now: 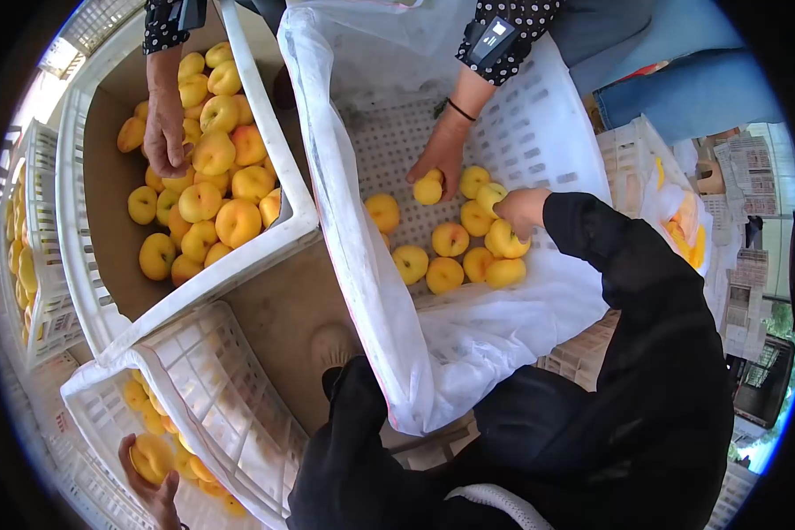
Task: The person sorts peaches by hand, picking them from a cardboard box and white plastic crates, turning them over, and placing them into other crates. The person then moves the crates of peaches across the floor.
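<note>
My left hand (155, 495), at the lower left edge, has its fingers around a yellow peach (152, 458). It is over a white mesh crate (238, 415) with more peaches inside. My right hand (523, 210), in a black sleeve, reaches into a white crate lined with thin plastic (450, 380). Its fingers curl on a yellow peach (489, 198) there, partly hiding the fruit. Several peaches (450, 239) lie close by on the crate's perforated floor. Opposite, another person's hand (442, 163) grips a small peach (427, 188) in the same crate.
The other person's second hand (166, 132) hangs over a cardboard-lined white crate (296, 216) with many peaches (214, 152). Another crate (53, 265) of fruit stands at far left. Stacked baskets (632, 146) and a bag of yellow items (685, 234) are at right.
</note>
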A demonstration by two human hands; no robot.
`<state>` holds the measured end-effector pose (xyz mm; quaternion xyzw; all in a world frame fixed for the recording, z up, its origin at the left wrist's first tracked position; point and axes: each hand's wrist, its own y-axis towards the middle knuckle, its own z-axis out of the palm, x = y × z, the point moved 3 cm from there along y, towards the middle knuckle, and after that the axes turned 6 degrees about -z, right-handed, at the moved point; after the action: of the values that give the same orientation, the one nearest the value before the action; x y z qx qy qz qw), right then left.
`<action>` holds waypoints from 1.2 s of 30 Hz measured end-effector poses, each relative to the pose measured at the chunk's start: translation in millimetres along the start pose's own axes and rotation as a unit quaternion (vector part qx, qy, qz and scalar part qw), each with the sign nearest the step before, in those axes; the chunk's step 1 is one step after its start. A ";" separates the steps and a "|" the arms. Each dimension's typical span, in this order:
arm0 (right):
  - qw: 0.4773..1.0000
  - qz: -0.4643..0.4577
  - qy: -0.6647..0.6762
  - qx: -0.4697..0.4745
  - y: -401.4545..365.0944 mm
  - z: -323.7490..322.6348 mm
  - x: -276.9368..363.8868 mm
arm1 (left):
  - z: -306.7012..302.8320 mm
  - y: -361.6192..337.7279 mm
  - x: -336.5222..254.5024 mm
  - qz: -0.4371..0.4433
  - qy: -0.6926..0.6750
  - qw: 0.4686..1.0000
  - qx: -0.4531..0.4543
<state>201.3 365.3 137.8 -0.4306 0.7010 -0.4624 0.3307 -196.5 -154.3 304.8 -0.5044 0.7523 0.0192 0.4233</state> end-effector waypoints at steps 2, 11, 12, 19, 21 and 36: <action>0.999 -0.011 -0.024 -0.020 0.8 2.1 6.4 | 14.5 14.0 43.8 0.016 -0.072 0.997 0.001; 0.987 0.031 -0.120 -0.107 8.5 36.6 36.2 | 58.5 55.7 70.8 0.134 0.101 0.983 -0.071; 0.988 -0.003 -0.092 -0.126 6.1 34.0 37.0 | 55.1 57.6 74.6 0.133 0.099 0.983 -0.072; 0.724 -0.324 0.573 -0.207 -52.7 -72.4 49.7 | 36.1 33.2 36.2 0.139 0.168 0.960 -0.178; 0.610 -0.403 0.639 -0.242 -85.8 -98.1 62.1 | 32.1 23.5 -9.7 0.131 0.060 0.968 -0.206; 0.947 -0.100 0.218 -0.213 -40.5 -100.4 25.5 | 195.7 57.1 -200.7 -0.025 -0.411 0.829 0.379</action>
<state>116.3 370.4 209.4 -0.4477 0.7914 -0.4155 0.0226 -93.3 112.0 288.3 -0.2689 0.4440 -0.0721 0.8517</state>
